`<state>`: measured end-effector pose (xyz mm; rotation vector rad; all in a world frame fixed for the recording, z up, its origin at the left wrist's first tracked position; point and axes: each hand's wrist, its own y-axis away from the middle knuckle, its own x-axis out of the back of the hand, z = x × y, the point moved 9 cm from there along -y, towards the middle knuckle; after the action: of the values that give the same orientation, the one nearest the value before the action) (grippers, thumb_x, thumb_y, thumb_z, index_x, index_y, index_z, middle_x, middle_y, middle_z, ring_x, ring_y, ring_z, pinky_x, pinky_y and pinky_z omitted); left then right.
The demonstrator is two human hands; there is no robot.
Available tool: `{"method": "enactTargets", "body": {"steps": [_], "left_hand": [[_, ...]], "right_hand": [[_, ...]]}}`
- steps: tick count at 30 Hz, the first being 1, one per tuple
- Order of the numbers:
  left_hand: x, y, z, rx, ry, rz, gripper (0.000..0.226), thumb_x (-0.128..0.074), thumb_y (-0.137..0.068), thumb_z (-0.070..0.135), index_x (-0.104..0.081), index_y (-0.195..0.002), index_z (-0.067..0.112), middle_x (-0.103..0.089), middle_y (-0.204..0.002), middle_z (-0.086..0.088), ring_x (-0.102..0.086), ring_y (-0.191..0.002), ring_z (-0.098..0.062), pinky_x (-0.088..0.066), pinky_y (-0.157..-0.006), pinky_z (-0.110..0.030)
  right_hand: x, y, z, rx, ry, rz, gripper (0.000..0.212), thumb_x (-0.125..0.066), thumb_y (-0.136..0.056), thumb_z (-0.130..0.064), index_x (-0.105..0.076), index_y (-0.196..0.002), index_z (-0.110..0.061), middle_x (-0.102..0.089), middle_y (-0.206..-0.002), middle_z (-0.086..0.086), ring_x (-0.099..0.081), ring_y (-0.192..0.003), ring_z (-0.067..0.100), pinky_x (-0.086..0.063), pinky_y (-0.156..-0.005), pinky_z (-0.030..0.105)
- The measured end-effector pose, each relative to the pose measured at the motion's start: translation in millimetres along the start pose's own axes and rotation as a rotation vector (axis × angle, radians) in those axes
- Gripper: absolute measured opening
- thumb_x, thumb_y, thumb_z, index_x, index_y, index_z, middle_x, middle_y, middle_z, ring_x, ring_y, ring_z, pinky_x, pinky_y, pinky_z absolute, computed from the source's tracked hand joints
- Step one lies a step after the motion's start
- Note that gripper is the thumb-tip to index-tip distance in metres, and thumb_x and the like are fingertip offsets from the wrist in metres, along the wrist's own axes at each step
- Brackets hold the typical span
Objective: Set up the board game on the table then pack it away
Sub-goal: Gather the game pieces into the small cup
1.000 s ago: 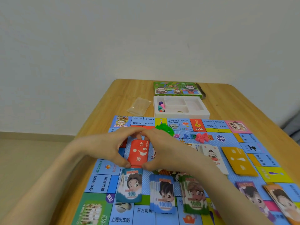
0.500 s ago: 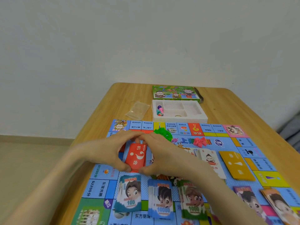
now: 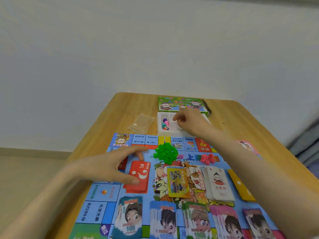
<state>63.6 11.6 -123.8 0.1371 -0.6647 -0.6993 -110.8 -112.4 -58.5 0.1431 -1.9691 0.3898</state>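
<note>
While the left hand stays on the red chance-card deck, holding it end to end between thumb and forefinger on the game board, the right hand has let go of that deck. It now reaches across to the white plastic tray at the far side of the worktop. Its fingers are curled above the tray's middle compartment, just beside the coloured pawns – whether they pinch anything I cannot tell. The deck looks squared and placed, so the card step seems finished. With green houses, pink hotels and the money stacks already laid out, fetching the tray's last pieces is probably next – setting up is nearly done.
</note>
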Motion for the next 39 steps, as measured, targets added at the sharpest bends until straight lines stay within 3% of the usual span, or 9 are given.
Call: {"method": "enactTargets", "body": {"steps": [3, 5, 14, 20, 25, 30, 33, 36, 39], "left_hand": [[5.6, -3.5, 5.6, -0.055, 0.077, 0.066, 0.058, -0.059, -0.07, 0.059, -0.044, -0.123, 0.041, -0.057, -0.109, 0.023, -0.066, -0.096, -0.001, -0.055, -0.068, -0.019], [9.8, -6.1, 7.4, -0.084, 0.077, 0.136, 0.046, -0.055, -0.077, 0.053, -0.051, -0.119, 0.035, -0.059, -0.112, 0.018, -0.065, -0.098, -0.001, -0.055, -0.067, -0.019], [23.3, -8.5, 11.8, -0.169, -0.036, 0.363, 0.015, -0.051, -0.093, 0.027, -0.061, -0.104, 0.028, -0.063, -0.108, 0.016, -0.062, -0.095, 0.004, -0.052, -0.068, -0.014], [31.2, -9.0, 16.8, -0.23, -0.102, 0.452, 0.016, -0.052, -0.095, 0.019, -0.062, -0.097, 0.031, -0.062, -0.103, 0.029, -0.056, -0.097, 0.012, -0.045, -0.075, -0.007], [36.9, -9.8, 11.6, -0.27, -0.133, 0.517, 0.019, -0.054, -0.094, 0.017, -0.065, -0.097, 0.033, -0.064, -0.102, 0.027, -0.056, -0.101, 0.006, -0.042, -0.083, -0.008], [41.3, -8.2, 12.4, -0.311, -0.117, 0.58, 0.021, -0.056, -0.093, 0.013, -0.066, -0.094, 0.031, -0.066, -0.101, 0.021, -0.056, -0.102, 0.003, -0.041, -0.083, -0.008], [42.7, -5.6, 16.2, -0.334, -0.138, 0.608, 0.022, -0.057, -0.092, 0.01, -0.065, -0.093, 0.031, -0.063, -0.104, 0.026, -0.056, -0.103, 0.003, -0.041, -0.082, -0.006], [43.1, -4.4, 18.0, -0.349, -0.149, 0.629, 0.029, -0.058, -0.091, 0.007, -0.065, -0.087, 0.034, -0.06, -0.107, 0.028, -0.055, -0.101, 0.006, -0.04, -0.08, -0.004], [39.2, -5.7, 15.7, -0.337, -0.136, 0.614, 0.024, -0.058, -0.093, 0.012, -0.067, -0.088, 0.034, -0.059, -0.107, 0.03, -0.054, -0.101, 0.009, -0.04, -0.077, -0.003]], "right_hand": [[-16.5, -10.0, 1.9, 0.04, 0.038, -0.031, 0.03, -0.049, -0.089, -0.002, -0.069, -0.11, -0.011, -0.067, -0.109, 0.009, -0.06, -0.098, 0.023, -0.048, -0.087, 0.034], [-22.6, -14.1, -3.7, 0.084, 0.054, -0.04, 0.029, -0.052, -0.086, -0.003, -0.071, -0.105, -0.013, -0.07, -0.102, 0.008, -0.061, -0.093, 0.024, -0.05, -0.083, 0.038], [-28.8, -23.8, -10.1, 0.149, 0.087, -0.075, 0.015, -0.066, -0.084, -0.012, -0.072, -0.097, -0.015, -0.07, -0.092, 0.004, -0.062, -0.087, 0.021, -0.05, -0.081, 0.035], [-32.7, -27.6, -17.3, 0.199, 0.159, -0.148, 0.018, -0.063, -0.085, -0.008, -0.072, -0.1, -0.013, -0.069, -0.094, 0.002, -0.061, -0.089, 0.018, -0.048, -0.086, 0.033], [-37.0, -29.5, -14.9, 0.2, 0.163, -0.127, 0.018, -0.057, -0.087, -0.008, -0.071, -0.099, -0.009, -0.068, -0.095, 0.007, -0.06, -0.088, 0.022, -0.049, -0.081, 0.033], [-2.9, -11.7, 1.9, -0.012, -0.259, 0.013, 0.008, -0.065, -0.079, -0.004, -0.061, -0.079, -0.01, -0.064, -0.08, 0.003, -0.058, -0.075, 0.015, -0.044, -0.062, 0.014], [16.5, 13.9, 11.1, -0.144, -0.634, -0.027, 0.009, -0.063, -0.082, 0.005, -0.058, -0.082, -0.002, -0.068, -0.085, 0.018, -0.065, -0.07, 0.019, -0.055, -0.064, 0.018], [32.1, 43.2, 25.6, -0.284, -0.908, -0.081, 0.01, -0.059, -0.087, 0.007, -0.061, -0.095, 0.002, -0.068, -0.085, 0.021, -0.069, -0.071, 0.021, -0.058, -0.069, 0.022], [37.7, 68.9, 50.8, -0.439, -1.072, -0.124, 0.011, -0.059, -0.084, 0.01, -0.064, -0.09, 0.002, -0.071, -0.083, 0.019, -0.071, -0.072, 0.019, -0.058, -0.068, 0.023]]}}
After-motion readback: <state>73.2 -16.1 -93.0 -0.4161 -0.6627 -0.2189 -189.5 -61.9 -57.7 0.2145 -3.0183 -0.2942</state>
